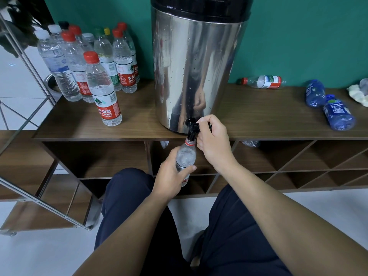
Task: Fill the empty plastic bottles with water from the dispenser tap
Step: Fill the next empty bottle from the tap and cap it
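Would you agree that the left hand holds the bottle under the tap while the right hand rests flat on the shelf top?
Not quite: in the head view the right hand grips the tap handle, not the shelf top. The left hand does hold the bottle under the tap.

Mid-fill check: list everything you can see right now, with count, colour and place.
dispenser: one, steel with black top, on shelf centre
tap: one, black, at dispenser base
bottle being filled: one, clear, red neck ring, mouth under tap
standing bottles: about ten, clear, mostly red caps, shelf left
lying clear bottle: one, red cap, shelf right by wall
blue bottles: two, lying, shelf far right
shelf: one, brown wood
left hand: holds the bottle
right hand: grip on tap lever
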Demonstrator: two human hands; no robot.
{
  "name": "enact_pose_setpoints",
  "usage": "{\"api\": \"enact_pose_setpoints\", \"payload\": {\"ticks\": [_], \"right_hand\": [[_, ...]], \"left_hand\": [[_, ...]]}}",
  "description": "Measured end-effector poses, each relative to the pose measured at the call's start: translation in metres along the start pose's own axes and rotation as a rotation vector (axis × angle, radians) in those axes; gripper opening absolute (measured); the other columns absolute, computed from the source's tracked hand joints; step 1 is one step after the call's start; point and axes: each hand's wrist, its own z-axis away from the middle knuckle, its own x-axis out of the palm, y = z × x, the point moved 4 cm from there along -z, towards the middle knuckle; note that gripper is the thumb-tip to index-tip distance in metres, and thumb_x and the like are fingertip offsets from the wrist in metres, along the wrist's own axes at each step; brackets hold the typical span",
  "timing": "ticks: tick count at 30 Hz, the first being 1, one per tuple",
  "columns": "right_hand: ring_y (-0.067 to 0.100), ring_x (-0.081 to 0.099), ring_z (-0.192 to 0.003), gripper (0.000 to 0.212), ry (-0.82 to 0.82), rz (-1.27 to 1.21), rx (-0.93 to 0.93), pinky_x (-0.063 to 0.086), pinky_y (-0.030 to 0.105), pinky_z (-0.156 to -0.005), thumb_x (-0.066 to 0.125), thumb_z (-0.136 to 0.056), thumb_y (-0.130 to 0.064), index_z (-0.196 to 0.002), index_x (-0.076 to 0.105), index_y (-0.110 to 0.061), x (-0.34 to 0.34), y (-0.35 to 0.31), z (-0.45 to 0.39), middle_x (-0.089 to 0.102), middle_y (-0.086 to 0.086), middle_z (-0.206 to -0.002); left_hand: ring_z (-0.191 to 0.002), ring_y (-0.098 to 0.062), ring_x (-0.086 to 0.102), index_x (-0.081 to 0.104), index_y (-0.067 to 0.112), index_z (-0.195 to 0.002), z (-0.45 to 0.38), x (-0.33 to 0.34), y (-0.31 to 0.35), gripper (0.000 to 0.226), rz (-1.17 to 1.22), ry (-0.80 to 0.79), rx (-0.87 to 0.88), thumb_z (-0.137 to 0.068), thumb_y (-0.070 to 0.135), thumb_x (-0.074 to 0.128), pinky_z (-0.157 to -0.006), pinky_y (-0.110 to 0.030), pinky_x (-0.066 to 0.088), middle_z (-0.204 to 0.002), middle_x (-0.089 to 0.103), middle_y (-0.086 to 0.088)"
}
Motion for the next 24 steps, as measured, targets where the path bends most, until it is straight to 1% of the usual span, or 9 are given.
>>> {"api": "enact_pose_setpoints", "payload": {"ticks": [2, 6, 18, 24], "right_hand": [[0.012, 0.038, -0.053, 0.021, 0.002, 0.000, 0.001, 0.033, 0.035, -0.055, 0.053, -0.115, -0.027, -0.096, 0.059, -0.020, -0.0002, -0.0004, 0.0002, 0.043, -0.011, -0.058], [0.012, 0.038, -0.053, 0.021, 0.003, -0.004, 0.004, 0.033, 0.034, -0.054, 0.052, -0.115, -0.025, -0.098, 0.059, -0.016, 0.0002, -0.0003, -0.0003, 0.043, -0.012, -0.058], [0.013, 0.040, -0.055, 0.022, -0.003, 0.003, -0.005, 0.034, 0.035, -0.055, 0.054, -0.115, -0.027, -0.094, 0.058, -0.022, 0.0003, 0.0000, -0.0007, 0.044, -0.011, -0.060], [0.013, 0.041, -0.055, 0.021, -0.007, 0.030, -0.007, 0.035, 0.035, -0.056, 0.053, -0.115, -0.029, -0.097, 0.059, -0.020, -0.0003, -0.0006, -0.0002, 0.045, -0.010, -0.060]], "left_hand": [[-0.121, 0.003, 0.069, 0.056, 0.040, -0.150, -0.0001, 0.0003, -0.0006, 0.064, -0.003, 0.001, 0.003, -0.095, 0.032, 0.089, -0.110, -0.038, 0.058, -0.127, 0.074, 0.024], [-0.121, 0.002, 0.069, 0.057, 0.040, -0.149, 0.0001, 0.0002, -0.0006, 0.063, 0.000, 0.001, 0.003, -0.095, 0.031, 0.089, -0.113, -0.042, 0.058, -0.127, 0.075, 0.024], [-0.124, 0.001, 0.069, 0.056, 0.041, -0.151, -0.0010, 0.0006, -0.0031, 0.067, -0.020, 0.004, 0.000, -0.094, 0.033, 0.089, -0.113, -0.043, 0.057, -0.130, 0.074, 0.022], [-0.125, 0.002, 0.068, 0.055, 0.042, -0.151, -0.0016, 0.0006, -0.0028, 0.068, -0.024, 0.001, -0.003, -0.094, 0.035, 0.090, -0.113, -0.042, 0.057, -0.130, 0.074, 0.024]]}}
